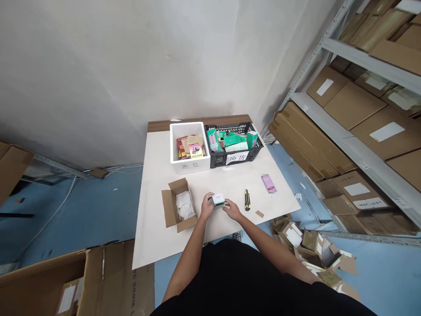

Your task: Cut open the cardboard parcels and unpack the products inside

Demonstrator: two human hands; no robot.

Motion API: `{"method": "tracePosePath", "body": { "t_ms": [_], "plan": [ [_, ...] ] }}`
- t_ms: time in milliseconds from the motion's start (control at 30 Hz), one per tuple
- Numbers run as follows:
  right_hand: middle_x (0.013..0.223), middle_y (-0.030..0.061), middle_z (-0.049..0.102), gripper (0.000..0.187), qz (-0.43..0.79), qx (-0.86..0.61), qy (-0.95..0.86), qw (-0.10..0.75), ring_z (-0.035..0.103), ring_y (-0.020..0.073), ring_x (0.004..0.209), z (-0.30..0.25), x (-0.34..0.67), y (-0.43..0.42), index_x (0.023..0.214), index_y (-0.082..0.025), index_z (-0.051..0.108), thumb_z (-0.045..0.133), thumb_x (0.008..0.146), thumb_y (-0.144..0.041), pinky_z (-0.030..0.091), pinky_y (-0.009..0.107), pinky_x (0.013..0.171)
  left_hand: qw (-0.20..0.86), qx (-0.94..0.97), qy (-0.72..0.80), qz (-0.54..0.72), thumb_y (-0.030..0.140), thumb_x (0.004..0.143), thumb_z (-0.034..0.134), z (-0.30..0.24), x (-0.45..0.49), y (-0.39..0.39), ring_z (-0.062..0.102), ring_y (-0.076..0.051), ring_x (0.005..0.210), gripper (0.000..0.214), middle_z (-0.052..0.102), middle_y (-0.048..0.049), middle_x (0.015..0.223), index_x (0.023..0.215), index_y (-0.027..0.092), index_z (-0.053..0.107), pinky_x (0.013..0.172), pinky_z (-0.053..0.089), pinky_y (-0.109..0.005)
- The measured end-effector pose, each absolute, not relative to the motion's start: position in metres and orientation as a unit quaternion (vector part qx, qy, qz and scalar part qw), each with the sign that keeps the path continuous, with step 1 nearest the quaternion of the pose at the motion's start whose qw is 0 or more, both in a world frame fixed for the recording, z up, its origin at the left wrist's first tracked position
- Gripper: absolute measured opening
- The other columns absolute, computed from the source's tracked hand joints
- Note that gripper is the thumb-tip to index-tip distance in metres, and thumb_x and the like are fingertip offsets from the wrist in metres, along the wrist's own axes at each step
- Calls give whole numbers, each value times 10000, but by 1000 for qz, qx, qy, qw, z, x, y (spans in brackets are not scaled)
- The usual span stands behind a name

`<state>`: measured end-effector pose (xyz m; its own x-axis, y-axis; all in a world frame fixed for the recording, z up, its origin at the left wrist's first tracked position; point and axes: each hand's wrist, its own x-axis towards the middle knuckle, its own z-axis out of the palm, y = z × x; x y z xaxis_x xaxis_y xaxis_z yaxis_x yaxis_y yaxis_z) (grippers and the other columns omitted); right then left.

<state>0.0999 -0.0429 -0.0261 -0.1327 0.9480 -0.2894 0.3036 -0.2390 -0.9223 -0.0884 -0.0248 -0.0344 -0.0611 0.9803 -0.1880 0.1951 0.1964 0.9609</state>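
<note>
A small white and green box [218,199] is held between my two hands above the table, its white face with faint print turned up. My left hand [207,205] grips its left side, and my right hand [232,210] has its fingers on the right edge. Just left of my left hand stands an open cardboard carton [170,210] with crumpled white paper [185,205] inside. To the right of my right hand lies a black and yellow box cutter [247,200].
Behind are a white foam box [190,166] of small packets and a black crate [253,154] of green boxes. A blurred pink item [269,184] and a cardboard scrap [259,213] lie on the table [151,245]. Shelves [348,142] of cartons stand right; discarded cardboard [315,248] covers floor.
</note>
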Motion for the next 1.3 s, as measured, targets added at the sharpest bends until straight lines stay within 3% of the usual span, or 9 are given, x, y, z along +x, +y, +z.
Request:
{"method": "tracePosePath", "body": {
  "t_ms": [100, 200, 367, 500, 567, 667, 833, 967, 1300],
  "plan": [
    [1240, 67, 706, 419, 535, -591, -487, 358, 704, 263, 1159, -33, 99, -52, 1143, -268, 604, 736, 759, -370, 549, 463, 1038, 504, 546, 555, 375, 139, 767, 673, -36, -100, -30, 461, -304, 1501, 338, 545, -124, 1526, 1088, 222, 737, 1142, 495, -459],
    [1292, 89, 688, 484, 528, -592, -482, 372, 699, 265, 1190, -36, 96, -56, 1211, -273, 569, 746, 770, -364, 587, 424, 954, 510, 581, 537, 338, 128, 760, 736, -36, -106, -38, 410, -320, 1546, 433, 440, -131, 1629, 1180, 236, 739, 1132, 515, -461],
    [1310, 88, 677, 349, 469, -609, -545, 335, 694, 253, 1158, -31, 90, -53, 1204, -264, 630, 626, 861, -331, 610, 383, 863, 472, 595, 567, 320, 181, 877, 695, -33, -104, -43, 448, -304, 1528, 379, 473, -114, 1621, 1246, 257, 734, 1132, 523, -435],
    [1261, 102, 692, 287, 433, -620, -571, 320, 682, 256, 1143, -31, 89, -56, 1130, -243, 680, 575, 874, -319, 612, 392, 867, 451, 623, 560, 307, 256, 907, 691, -35, -109, -45, 528, -319, 1468, 317, 446, -109, 1654, 1217, 256, 757, 1223, 437, -472],
    [1266, 99, 695, 314, 446, -614, -555, 339, 684, 262, 1157, -38, 86, -59, 1137, -249, 665, 597, 838, -316, 612, 400, 869, 461, 616, 549, 327, 272, 866, 729, -43, -111, -49, 553, -311, 1446, 355, 482, -111, 1627, 1220, 261, 745, 1221, 438, -465],
    [1196, 79, 720, 402, 499, -597, -486, 399, 718, 268, 1128, -53, 80, -57, 1156, -267, 606, 674, 763, -311, 607, 421, 898, 498, 520, 564, 404, 250, 788, 739, -64, -109, -53, 673, -273, 1291, 511, 626, -126, 1462, 1290, 249, 647, 1072, 562, -434],
    [1077, 84, 756, 350, 549, -566, -420, 449, 748, 295, 991, -60, 76, -25, 1020, -251, 629, 745, 729, -407, 583, 473, 928, 491, 429, 587, 480, 288, 707, 732, -77, -90, -34, 736, -278, 1121, 425, 749, -96, 1158, 1116, 242, 624, 1013, 582, -459],
    [995, 77, 772, 353, 545, -551, -430, 462, 735, 300, 952, -33, 89, 22, 969, -246, 659, 763, 743, -497, 570, 470, 920, 464, 437, 592, 493, 308, 723, 729, -47, -71, 11, 738, -273, 1098, 428, 751, -93, 1166, 1133, 247, 625, 1019, 574, -462],
    [1201, 102, 734, 377, 453, -481, -477, 579, 702, 268, 1064, 65, 153, 184, 1158, -227, 704, 723, 836, -421, 566, 425, 965, 363, 496, 545, 570, 341, 849, 713, 74, 8, 167, 694, -245, 1144, 417, 708, -98, 1226, 1237, 254, 585, 914, 600, -377]
  ]
}}
